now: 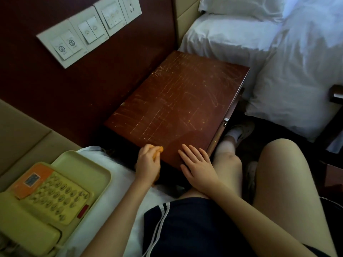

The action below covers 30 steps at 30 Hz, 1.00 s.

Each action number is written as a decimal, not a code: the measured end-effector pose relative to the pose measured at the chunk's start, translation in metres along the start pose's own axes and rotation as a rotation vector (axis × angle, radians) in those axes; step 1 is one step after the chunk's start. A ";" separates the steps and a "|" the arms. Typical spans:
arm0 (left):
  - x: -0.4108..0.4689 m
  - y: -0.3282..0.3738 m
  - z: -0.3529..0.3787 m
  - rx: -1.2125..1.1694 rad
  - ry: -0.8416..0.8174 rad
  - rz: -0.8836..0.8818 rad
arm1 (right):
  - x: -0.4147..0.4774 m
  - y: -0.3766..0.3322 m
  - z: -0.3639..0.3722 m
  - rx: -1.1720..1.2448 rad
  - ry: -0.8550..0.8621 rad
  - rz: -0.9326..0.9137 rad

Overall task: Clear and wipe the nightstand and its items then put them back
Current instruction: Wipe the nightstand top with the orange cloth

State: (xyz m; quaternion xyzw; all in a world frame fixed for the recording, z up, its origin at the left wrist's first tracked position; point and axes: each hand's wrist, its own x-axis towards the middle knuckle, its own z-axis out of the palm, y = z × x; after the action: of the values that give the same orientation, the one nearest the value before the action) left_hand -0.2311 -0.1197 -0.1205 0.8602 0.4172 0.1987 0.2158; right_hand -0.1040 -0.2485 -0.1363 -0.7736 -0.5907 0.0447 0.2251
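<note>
— What sits closest to the lens?

— A pair of dark shorts with white side stripes, on the lap of a seated person, with bare thighs to the right of them.

— And the biggest thing around?

— The bed on the right, all white linen, with its cover hanging down just beside the nightstand. After that comes the dark red wall panel at the back.

— Where is the nightstand itself?

— The nightstand stands against that panel, between the bed and the person's knees. Its brown wooden top is scratched all over with pale lines.

— And the things that belong on it?

— The cream telephone lies on a cream tray at lower left. Both rest on a white sheet, apart from the nightstand top.

— Anything on the wall?

— A slanting row of white switch plates is fixed to the panel above the nightstand.

— Now the hands.

— The right hand lies flat on the near corner of the top, palm down, with its fingers straight and slightly spread. The left hand is at the near left edge, its fingers curled round an orange cloth.

— Does the cloth touch the wood?

— Yes, its bunched tip meets the edge of the top.
</note>
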 end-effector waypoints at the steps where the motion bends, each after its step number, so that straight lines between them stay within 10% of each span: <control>1: -0.007 0.006 0.003 0.011 -0.040 0.071 | 0.000 0.000 0.000 0.008 -0.014 0.004; 6: -0.025 0.016 0.006 0.054 -0.186 0.320 | -0.001 0.004 0.003 0.060 -0.082 0.021; 15: 0.024 -0.014 -0.012 0.144 0.040 -0.124 | -0.003 0.002 -0.001 0.062 -0.041 0.045; 25: -0.015 0.024 0.012 0.107 -0.158 0.266 | -0.004 0.006 0.001 0.054 -0.059 0.056; 30: 0.020 -0.001 -0.002 0.093 0.014 -0.087 | -0.004 0.004 -0.001 0.064 -0.038 0.071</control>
State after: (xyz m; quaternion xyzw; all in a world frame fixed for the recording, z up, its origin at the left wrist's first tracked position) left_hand -0.2214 -0.1023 -0.1163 0.8490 0.4643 0.1758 0.1810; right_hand -0.1009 -0.2536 -0.1378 -0.7855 -0.5652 0.0865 0.2367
